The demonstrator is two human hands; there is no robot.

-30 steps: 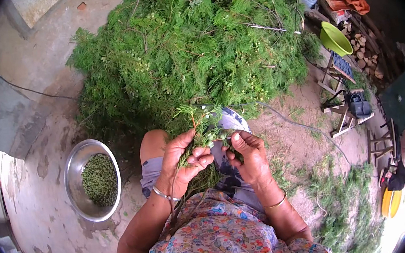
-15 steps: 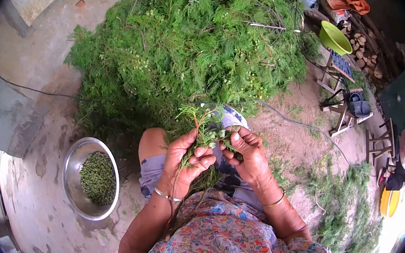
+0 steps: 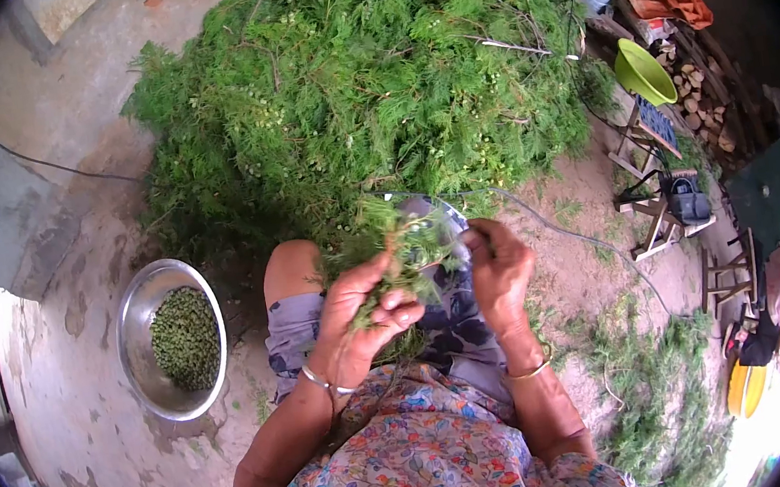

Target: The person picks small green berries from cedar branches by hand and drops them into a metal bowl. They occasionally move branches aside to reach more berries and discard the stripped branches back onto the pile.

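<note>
My left hand (image 3: 360, 319) is closed round a leafy evergreen sprig (image 3: 400, 247) with a reddish stem, held up over my lap. The sprig's foliage is blurred, and small pale green cones show among its leaves. Just to its right, my right hand (image 3: 506, 273) has its fingers curled together, apart from the sprig's main part. Whatever those fingers hold, if anything, is hidden. On the floor to my left stands a metal basin (image 3: 138, 359), partly filled with small green cones (image 3: 186, 339).
A large heap of cut evergreen branches (image 3: 372, 82) lies in front of me. A dark cable (image 3: 557, 229) crosses the floor at right, near scattered green sprigs (image 3: 661, 386). Small stools (image 3: 670, 212), a lime-green basin (image 3: 643, 75) and stacked firewood (image 3: 696, 103) stand farther right.
My right hand has moved right and slightly up, away from the cones on the sprig. My left hand keeps hold of the sprig, whose foliage is now blurred.
</note>
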